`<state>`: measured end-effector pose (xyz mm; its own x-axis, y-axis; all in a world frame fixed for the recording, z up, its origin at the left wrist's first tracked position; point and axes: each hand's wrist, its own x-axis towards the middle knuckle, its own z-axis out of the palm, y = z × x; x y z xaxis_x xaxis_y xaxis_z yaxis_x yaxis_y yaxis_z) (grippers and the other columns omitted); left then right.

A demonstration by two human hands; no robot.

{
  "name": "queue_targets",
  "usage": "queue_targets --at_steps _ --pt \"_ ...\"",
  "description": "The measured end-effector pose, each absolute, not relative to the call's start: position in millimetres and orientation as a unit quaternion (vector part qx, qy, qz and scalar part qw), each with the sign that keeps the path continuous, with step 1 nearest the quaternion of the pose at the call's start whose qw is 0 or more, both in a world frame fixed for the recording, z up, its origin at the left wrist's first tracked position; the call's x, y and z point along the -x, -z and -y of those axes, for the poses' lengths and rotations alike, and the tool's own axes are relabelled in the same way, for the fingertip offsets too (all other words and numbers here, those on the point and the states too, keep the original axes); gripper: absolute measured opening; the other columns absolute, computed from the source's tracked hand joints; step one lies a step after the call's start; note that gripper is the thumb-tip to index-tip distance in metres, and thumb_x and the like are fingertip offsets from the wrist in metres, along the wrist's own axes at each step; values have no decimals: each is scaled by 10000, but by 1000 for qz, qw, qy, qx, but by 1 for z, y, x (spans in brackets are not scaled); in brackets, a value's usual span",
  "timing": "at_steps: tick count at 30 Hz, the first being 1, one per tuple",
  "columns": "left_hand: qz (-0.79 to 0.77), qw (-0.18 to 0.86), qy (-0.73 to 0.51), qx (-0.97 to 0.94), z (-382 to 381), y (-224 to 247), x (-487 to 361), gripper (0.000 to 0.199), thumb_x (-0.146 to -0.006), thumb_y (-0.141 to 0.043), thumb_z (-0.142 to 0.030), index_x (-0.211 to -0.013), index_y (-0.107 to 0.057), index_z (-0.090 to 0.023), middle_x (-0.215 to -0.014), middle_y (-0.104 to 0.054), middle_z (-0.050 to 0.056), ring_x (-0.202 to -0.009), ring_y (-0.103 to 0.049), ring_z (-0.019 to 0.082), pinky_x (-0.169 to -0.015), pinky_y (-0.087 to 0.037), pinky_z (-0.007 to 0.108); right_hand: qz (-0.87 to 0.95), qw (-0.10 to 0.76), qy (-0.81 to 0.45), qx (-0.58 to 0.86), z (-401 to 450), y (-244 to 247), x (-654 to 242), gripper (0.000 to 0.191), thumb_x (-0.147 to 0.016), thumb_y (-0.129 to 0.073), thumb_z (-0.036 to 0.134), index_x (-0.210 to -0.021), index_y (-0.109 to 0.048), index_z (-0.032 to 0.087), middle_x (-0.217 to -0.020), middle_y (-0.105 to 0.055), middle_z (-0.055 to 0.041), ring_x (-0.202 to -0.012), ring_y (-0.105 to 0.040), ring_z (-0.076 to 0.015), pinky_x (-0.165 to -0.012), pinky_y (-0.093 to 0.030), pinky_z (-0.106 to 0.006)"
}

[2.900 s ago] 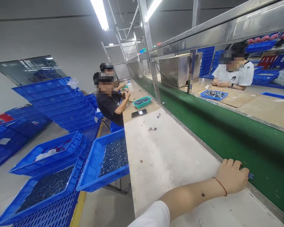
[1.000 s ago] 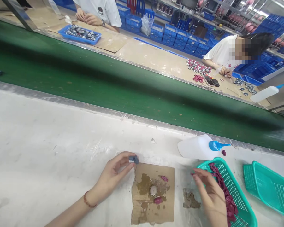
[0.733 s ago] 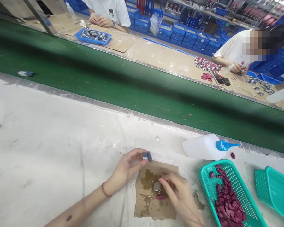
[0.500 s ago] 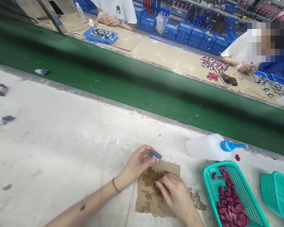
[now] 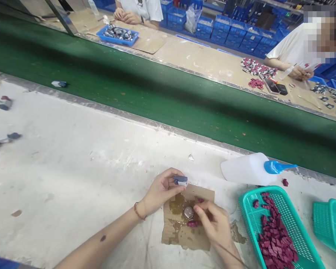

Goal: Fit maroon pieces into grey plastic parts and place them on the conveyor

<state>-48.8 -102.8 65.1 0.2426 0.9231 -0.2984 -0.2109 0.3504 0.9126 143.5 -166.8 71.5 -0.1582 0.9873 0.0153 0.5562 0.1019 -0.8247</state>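
Observation:
My left hand pinches a small blue-grey and white plastic piece above the upper edge of a piece of cardboard. Wet, glue-like brown patches cover the cardboard. A round metal bottle cap lies on it, with a maroon piece just below. My right hand is over the cardboard's right side, thumb and fingers drawn together beside the cap. Another maroon bit shows by its fingertips; whether they grip it I cannot tell. A thin dark line crosses the right wrist.
A green basket of maroon pieces stands right, beside a second green basket. A white bottle with a blue nozzle lies behind. Beyond runs a green conveyor carrying one piece. Two people sit across it.
My right hand has drawn back slightly to the right, uncovering the bottle cap and maroon piece. The piece in my left hand has turned, showing more white. The conveyor piece has shifted right.

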Motion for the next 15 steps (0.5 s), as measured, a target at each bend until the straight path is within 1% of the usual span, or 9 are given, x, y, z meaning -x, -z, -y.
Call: queue_targets --at_steps 3,6,10,13,15 --pt "-462 671 -412 -408 105 -67 48 275 -684 -774 -277 -831 -561 -185 -811 -712 40 -767 -668 171 -703 -522 272 568 347 -384 639 166 -67 -149 376 -909 -566 462 -650 -633 198 -493 -567 22 -434 -514 -133 -422 -394 -227" --pt "-454 672 -401 -425 107 -68 47 253 -723 -739 -275 -857 -538 -201 -808 -740 41 -763 -679 176 -703 -519 277 514 380 -398 659 161 -66 -151 385 -864 -614 487 -617 -614 191 -465 -534 26 -422 -494 -128 -421 -382 -223" --pt "-456 652 -382 -469 109 -68 48 230 -748 -721 -274 -926 -596 -202 -916 -757 65 -845 -695 201 -712 -535 284 466 414 -429 654 156 -66 -150 399 -830 -640 522 -614 -605 188 -448 -519 27 -410 -464 -120 -415 -366 -221" --pt "-448 644 -364 -502 108 -68 48 158 -798 -674 -288 -928 -650 -201 -978 -751 76 -920 -699 214 -778 -552 306 434 436 -449 648 154 -67 -149 422 -807 -657 550 -600 -593 188 -429 -502 33 -388 -424 -106 -396 -338 -215" --pt "-438 648 -356 -511 107 -69 49 136 -821 -652 -288 -926 -645 -202 -1004 -753 80 -952 -702 217 -810 -555 316 420 446 -457 645 152 -68 -148 425 -797 -666 557 -601 -598 186 -425 -498 35 -382 -411 -100 -388 -328 -209"
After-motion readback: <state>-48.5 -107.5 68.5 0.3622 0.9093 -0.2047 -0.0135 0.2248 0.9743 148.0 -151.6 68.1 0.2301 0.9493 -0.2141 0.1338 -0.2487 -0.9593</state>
